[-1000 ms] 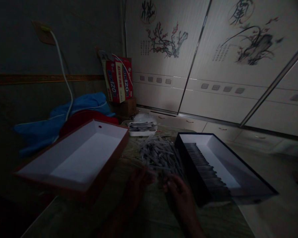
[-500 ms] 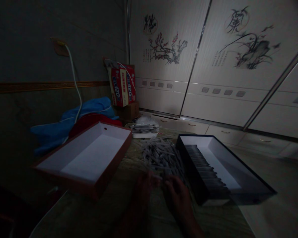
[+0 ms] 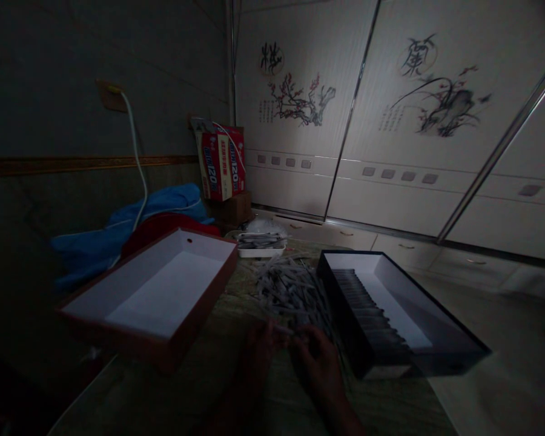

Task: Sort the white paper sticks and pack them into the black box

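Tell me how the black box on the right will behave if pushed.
The black box looks low and broad, so it should slide rather than tip. Its straight walls suggest stiffness. The slim pieces lined along one side may shift and probably make that side heavier.

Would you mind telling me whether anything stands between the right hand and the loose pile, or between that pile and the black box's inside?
Nothing visible stands between the right hand and the pile of slim pieces. Between the pile and the inside of the black box, the box's raised side wall is in the way.
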A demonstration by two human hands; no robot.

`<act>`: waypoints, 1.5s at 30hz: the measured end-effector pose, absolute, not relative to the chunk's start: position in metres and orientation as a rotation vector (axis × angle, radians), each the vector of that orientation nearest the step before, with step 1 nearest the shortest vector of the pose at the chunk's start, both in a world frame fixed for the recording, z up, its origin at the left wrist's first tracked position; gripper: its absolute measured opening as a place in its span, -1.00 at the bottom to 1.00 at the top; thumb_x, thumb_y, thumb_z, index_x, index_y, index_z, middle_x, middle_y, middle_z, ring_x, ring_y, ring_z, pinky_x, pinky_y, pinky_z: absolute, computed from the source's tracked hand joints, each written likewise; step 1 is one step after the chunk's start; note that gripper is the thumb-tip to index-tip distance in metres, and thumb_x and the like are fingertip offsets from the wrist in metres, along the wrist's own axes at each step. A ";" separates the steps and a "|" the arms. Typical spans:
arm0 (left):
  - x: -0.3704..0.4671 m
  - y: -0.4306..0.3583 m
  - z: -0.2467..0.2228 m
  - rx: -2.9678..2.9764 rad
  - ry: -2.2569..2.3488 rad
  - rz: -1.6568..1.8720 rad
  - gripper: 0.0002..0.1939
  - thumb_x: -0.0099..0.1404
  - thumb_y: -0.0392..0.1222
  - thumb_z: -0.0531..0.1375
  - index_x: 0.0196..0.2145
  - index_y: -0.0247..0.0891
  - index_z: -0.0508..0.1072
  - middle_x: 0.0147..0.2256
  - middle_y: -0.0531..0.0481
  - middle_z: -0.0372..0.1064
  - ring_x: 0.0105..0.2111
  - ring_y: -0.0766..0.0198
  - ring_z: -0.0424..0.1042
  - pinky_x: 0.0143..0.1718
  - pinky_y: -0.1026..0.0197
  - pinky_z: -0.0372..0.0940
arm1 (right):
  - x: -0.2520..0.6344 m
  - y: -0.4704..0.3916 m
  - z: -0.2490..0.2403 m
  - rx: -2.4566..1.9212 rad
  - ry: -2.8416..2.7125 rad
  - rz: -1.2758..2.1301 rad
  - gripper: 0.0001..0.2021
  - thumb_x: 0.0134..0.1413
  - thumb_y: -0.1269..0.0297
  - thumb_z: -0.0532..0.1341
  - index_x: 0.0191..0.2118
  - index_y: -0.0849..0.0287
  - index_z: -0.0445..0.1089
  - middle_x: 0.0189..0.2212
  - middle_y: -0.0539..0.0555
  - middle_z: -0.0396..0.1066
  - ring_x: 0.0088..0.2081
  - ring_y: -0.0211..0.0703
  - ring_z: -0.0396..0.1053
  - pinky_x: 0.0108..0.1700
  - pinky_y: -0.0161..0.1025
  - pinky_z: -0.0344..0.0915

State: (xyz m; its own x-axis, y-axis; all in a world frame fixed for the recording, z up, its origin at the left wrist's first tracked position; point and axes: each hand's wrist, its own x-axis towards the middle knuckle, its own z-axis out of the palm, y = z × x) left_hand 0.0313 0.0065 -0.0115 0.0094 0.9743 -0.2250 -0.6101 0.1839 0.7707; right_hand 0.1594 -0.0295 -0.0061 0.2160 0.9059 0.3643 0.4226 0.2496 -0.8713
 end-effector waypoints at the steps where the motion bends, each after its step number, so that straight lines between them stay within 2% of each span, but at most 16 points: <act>1: 0.031 0.006 -0.011 0.547 0.857 1.330 -0.68 -0.14 -0.04 0.34 -0.50 -0.35 0.44 -0.53 -0.05 0.44 -0.51 0.20 0.45 -0.41 0.16 0.34 | 0.159 -0.030 -0.006 -1.354 -1.391 0.550 -0.82 -0.03 0.20 0.17 -0.36 0.19 0.40 -0.50 0.00 0.40 -0.46 -0.21 0.32 -0.42 -0.36 0.23; 22: 0.030 0.005 -0.004 0.617 0.907 1.344 -0.69 -0.15 -0.04 0.34 -0.53 -0.32 0.42 -0.56 -0.03 0.43 -0.53 0.18 0.44 -0.43 0.15 0.34 | 0.160 -0.028 -0.016 -1.378 -1.341 0.650 -0.77 -0.01 0.18 0.16 -0.31 0.22 0.43 -0.43 0.07 0.47 -0.40 -0.13 0.40 -0.36 -0.31 0.29; 31: 0.031 0.008 -0.012 0.683 0.901 1.340 -0.64 -0.13 0.03 0.31 -0.51 -0.33 0.40 -0.56 -0.03 0.43 -0.55 0.21 0.43 -0.44 0.17 0.34 | 0.161 -0.027 -0.023 -1.363 -1.309 0.686 -0.76 0.00 0.15 0.16 -0.34 0.23 0.43 -0.48 0.07 0.46 -0.44 -0.16 0.39 -0.40 -0.34 0.28; 35: 0.029 0.006 -0.007 0.697 0.915 1.334 -0.64 -0.13 0.04 0.30 -0.48 -0.32 0.39 -0.56 -0.02 0.44 -0.55 0.19 0.44 -0.47 0.17 0.34 | 0.160 -0.027 -0.023 -1.347 -1.305 0.721 -0.75 0.01 0.14 0.14 -0.34 0.23 0.43 -0.51 0.06 0.44 -0.50 -0.20 0.36 -0.48 -0.37 0.24; 40: 0.030 0.001 0.000 0.718 0.924 1.314 -0.65 -0.12 0.02 0.30 -0.46 -0.31 0.38 -0.55 0.00 0.44 -0.52 0.18 0.45 -0.42 0.14 0.35 | 0.160 -0.029 -0.019 -1.345 -1.364 0.695 -0.71 0.09 0.12 0.07 -0.43 0.23 0.38 -0.64 -0.03 0.31 -0.57 -0.27 0.26 -0.53 -0.40 0.15; 45: 0.032 0.000 -0.002 0.714 0.919 1.306 -0.64 -0.14 0.00 0.31 -0.47 -0.32 0.38 -0.55 -0.01 0.44 -0.54 0.18 0.45 -0.44 0.14 0.34 | 0.160 -0.029 -0.017 -1.406 -1.476 0.530 -0.63 0.14 0.11 -0.01 -0.58 0.20 0.25 -0.64 -0.04 0.22 -0.56 -0.29 0.19 -0.52 -0.40 0.10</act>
